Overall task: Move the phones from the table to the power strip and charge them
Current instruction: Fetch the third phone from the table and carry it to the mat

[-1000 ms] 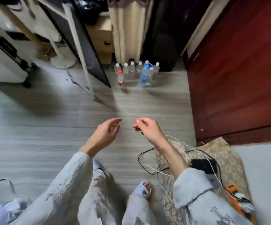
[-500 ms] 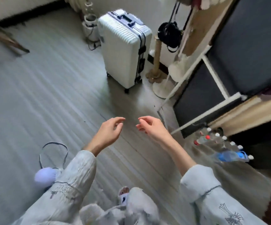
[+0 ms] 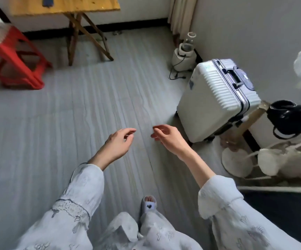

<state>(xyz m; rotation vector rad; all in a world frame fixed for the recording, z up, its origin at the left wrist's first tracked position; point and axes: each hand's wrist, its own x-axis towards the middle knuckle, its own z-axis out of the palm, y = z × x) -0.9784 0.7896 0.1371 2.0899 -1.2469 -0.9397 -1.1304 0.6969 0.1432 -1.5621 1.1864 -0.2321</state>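
A grey striped floor (image 3: 73, 114) fills most of the view. At the far left stands a wooden folding table (image 3: 64, 5), its yellow top cut off by the upper edge of the frame, with crossed legs reaching down to the floor. On that top, near the far edge of the view, lies a dark blue object (image 3: 48, 1) that may be a phone, though it is too blurred and cropped to be sure. Left of the table sits a red plastic stool (image 3: 10, 56). At the right, a white ribbed suitcase (image 3: 216, 100) stands against the wall, and beyond it, in the far corner, is a small white appliance (image 3: 184, 55) with a dark cord trailing on the floor. A black bag (image 3: 286, 118) hangs at the far right, above a white round stand base (image 3: 236, 163).

Near the camera, two arms in pale patterned sleeves (image 3: 84, 192) reach forward over the floor. The left hand (image 3: 117, 145) is loosely open with curled fingers and holds nothing. The right hand (image 3: 169, 138) is likewise loosely open and empty, just beside the left, the fingertips apart. Below them, one foot in a grey slipper (image 3: 148, 204) rests on the floor.
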